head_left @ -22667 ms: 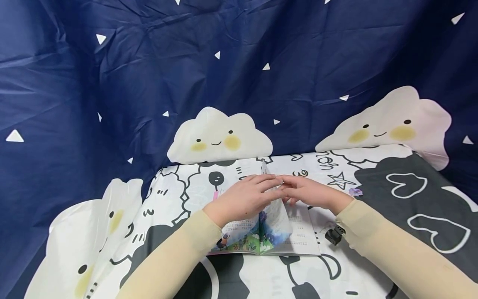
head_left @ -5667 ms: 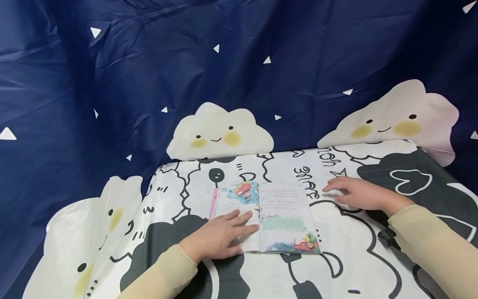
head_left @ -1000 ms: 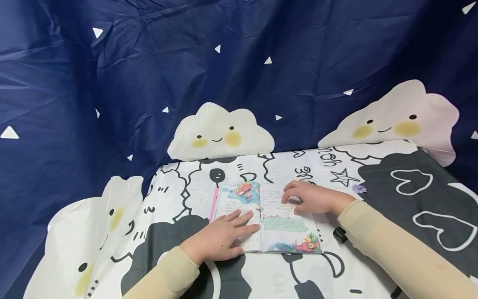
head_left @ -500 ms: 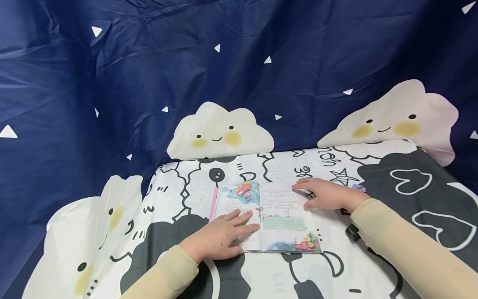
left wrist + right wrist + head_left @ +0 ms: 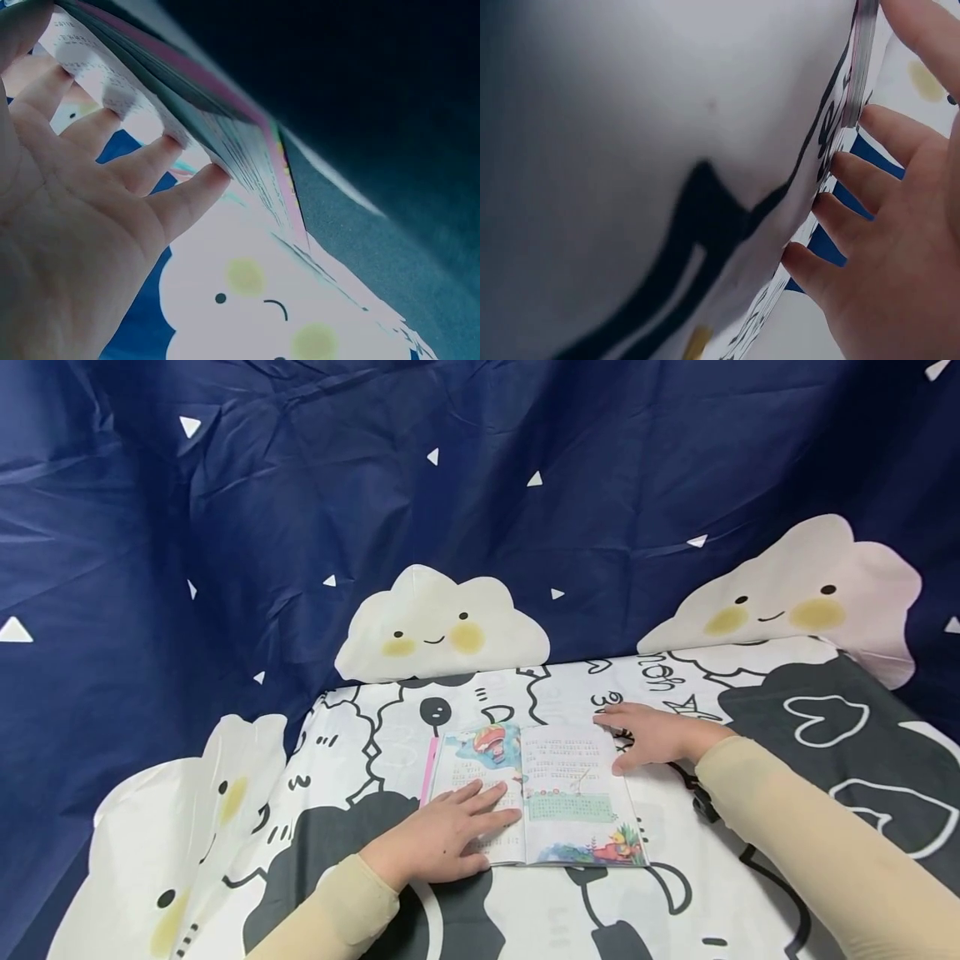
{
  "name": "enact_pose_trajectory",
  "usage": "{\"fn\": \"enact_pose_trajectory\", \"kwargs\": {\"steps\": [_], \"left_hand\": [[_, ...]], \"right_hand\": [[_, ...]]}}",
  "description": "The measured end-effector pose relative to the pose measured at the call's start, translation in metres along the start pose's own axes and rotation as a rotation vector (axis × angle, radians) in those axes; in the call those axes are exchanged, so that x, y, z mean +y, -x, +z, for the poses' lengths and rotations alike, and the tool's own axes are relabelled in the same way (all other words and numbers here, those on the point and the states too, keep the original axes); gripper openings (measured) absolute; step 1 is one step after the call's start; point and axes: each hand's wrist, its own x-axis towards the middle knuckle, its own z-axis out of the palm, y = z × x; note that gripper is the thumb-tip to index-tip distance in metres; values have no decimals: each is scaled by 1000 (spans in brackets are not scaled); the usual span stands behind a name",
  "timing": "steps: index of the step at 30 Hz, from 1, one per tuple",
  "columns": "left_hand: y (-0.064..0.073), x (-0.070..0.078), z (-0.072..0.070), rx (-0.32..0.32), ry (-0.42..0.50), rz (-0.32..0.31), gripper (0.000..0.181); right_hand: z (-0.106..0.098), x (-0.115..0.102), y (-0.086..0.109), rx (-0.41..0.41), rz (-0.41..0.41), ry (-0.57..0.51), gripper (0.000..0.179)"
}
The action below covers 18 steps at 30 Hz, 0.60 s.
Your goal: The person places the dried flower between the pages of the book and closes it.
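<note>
An open picture book [image 5: 562,752] lies flat on the patterned cloth, text and coloured drawings on both pages. My left hand [image 5: 442,837] rests on the lower left page, fingers spread; in the left wrist view its fingertips press the page [image 5: 86,56] above the thick stack of leaves. At the book's upper right corner is my right hand [image 5: 656,737], fingers extended and thumb at the page edge. The right wrist view shows its fingertips on the cloth [image 5: 705,112], with the index finger close to the book's corner [image 5: 861,75].
Behind the cloth [image 5: 555,910] hangs a dark blue curtain [image 5: 480,510] with white triangles and smiling clouds [image 5: 442,627]. A pink strip [image 5: 429,768] shows along the book's left edge. A small black device [image 5: 705,806] sits under the right wrist.
Over the last second my right hand has slid from the right page to its outer upper edge. My left hand has stayed put. Much earlier, both hands were at a raised leaf.
</note>
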Motion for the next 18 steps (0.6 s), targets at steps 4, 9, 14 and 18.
{"fn": "enact_pose_trajectory", "kwargs": {"steps": [4, 9, 14, 18], "left_hand": [[0, 0, 0, 4, -1, 4, 72], [1, 0, 0, 8, -3, 4, 72], [1, 1, 1, 7, -1, 2, 73], [1, 0, 1, 3, -1, 4, 72]], "right_hand": [[-1, 1, -1, -4, -5, -3, 93], [-1, 1, -1, 3, -23, -11, 91], [1, 2, -4, 63, -46, -58, 80], [0, 2, -6, 169, -30, -123, 49]]}}
